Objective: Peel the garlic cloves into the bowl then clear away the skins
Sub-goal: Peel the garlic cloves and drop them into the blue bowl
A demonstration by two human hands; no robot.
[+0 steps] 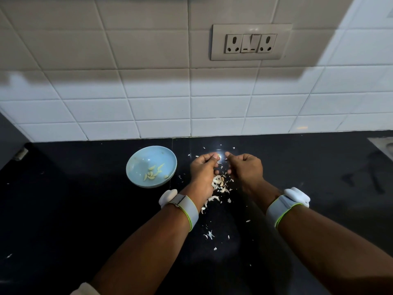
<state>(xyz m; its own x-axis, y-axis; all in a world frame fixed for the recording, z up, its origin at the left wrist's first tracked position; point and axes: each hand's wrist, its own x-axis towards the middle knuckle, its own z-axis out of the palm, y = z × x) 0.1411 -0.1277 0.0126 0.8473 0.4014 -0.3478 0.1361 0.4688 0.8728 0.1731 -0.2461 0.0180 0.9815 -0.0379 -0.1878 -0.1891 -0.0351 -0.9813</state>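
A garlic clove (pixel 219 162) appears to be pinched in the curled fingers of the left hand (pixel 203 168); the right hand (pixel 244 167) is curled beside it, its contents hidden. Skins (pixel 219 184) are scattered below on the black counter (pixel 63 209). Peeled cloves (pixel 152 173) are held in the blue bowl (pixel 136 158) at left. No writing can be read on the wall socket (pixel 251 42)

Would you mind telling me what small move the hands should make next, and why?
Probably move the left hand over the bowl and drop in whatever clove it holds: both hands are curled above the skins, and peeled cloves already lie in the bowl. The clove itself is hidden.
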